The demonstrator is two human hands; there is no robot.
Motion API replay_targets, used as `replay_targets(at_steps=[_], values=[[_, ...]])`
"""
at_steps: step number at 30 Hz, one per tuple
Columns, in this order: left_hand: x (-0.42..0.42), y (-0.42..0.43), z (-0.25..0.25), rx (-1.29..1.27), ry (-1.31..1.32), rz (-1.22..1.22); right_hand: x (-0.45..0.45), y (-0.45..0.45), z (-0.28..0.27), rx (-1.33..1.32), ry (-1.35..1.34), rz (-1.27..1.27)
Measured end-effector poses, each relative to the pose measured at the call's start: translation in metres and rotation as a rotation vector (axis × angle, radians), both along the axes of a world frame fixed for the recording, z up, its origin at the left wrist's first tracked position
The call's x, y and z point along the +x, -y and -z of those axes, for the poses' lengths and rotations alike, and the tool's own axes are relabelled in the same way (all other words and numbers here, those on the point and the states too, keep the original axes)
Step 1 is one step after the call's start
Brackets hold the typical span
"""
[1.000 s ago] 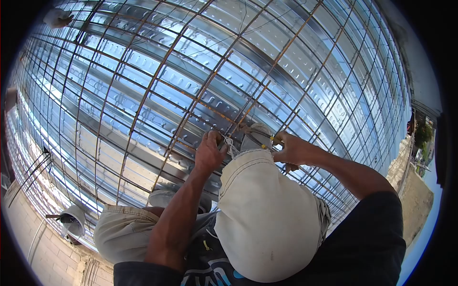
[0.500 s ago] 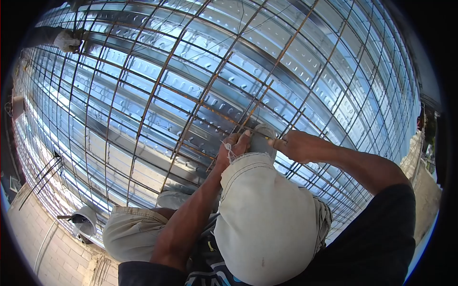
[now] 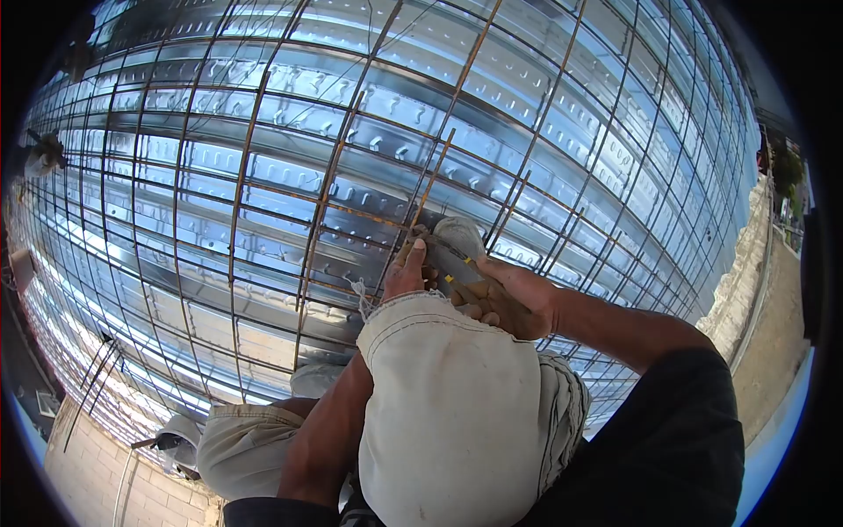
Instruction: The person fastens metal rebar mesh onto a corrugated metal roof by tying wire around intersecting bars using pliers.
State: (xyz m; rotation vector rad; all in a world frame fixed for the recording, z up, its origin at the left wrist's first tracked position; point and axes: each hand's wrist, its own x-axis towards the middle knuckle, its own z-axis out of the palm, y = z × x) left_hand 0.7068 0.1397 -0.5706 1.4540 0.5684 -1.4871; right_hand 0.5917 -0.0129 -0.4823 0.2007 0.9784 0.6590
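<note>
My right hand (image 3: pixel 518 297) is wrapped round the handles of pliers (image 3: pixel 450 255), which have yellow marks and stand spread apart. The jaws reach a crossing of the rebar mesh (image 3: pixel 448 136) just in front of my raised knee. Beside the jaws, my left hand (image 3: pixel 407 268) is closed at the same crossing, with the thumb up. What it pinches is too small to make out, and the knee hides part of the wrist. The toe of a grey shoe (image 3: pixel 458 233) shows just behind the pliers.
Ribbed metal decking (image 3: pixel 360 184) lies under the mesh. A bucket (image 3: pixel 180 439) stands at lower left by the paved ground (image 3: pixel 136 492). A co-worker's gloved hand (image 3: pixel 44 156) is at the far left. Bar ends (image 3: pixel 92 378) stick out near the left edge. A rough ledge (image 3: pixel 733 281) runs along the right.
The pliers' handles have spread, and my right hand has turned palm up around them. My left hand remains by the crossing. The co-worker's gloved hand appears farther left and lower; the whole view has shifted.
</note>
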Motion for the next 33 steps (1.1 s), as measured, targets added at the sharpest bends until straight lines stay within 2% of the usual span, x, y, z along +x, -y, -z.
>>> replay_targets(at_steps=[3,8,11,14,17,20,23,26,30,33], values=[[0.001,0.002,-0.007,0.026,-0.02,0.002,0.015,0.016,-0.005,-0.152,-0.048,-0.372],[-0.003,0.003,-0.004,0.047,0.035,-0.008,0.023,0.024,-0.002,-0.377,0.018,-0.63],[-0.002,0.003,-0.001,0.076,0.031,-0.016,0.014,0.016,0.01,-0.234,0.093,-0.453],[-0.004,0.0,0.002,0.114,0.04,-0.048,0.004,0.012,0.019,0.08,-0.08,-0.169],[-0.008,0.0,0.001,0.145,0.064,-0.055,-0.007,0.004,0.025,0.221,-0.018,-0.035],[-0.008,0.0,0.001,0.171,0.051,-0.049,0.001,0.01,0.012,-0.085,0.033,-0.271],[-0.005,0.001,0.0,0.154,0.054,-0.045,0.02,0.017,-0.003,-0.524,0.131,-0.616],[-0.007,0.004,-0.002,0.165,0.11,-0.009,0.017,0.028,0.02,-0.514,0.23,-0.821],[-0.007,0.007,-0.001,0.178,0.154,0.019,0.007,0.043,0.029,-0.178,0.055,-0.16],[-0.002,0.013,-0.01,0.142,0.172,0.051,-0.002,0.044,0.029,-0.196,0.06,-0.149]])
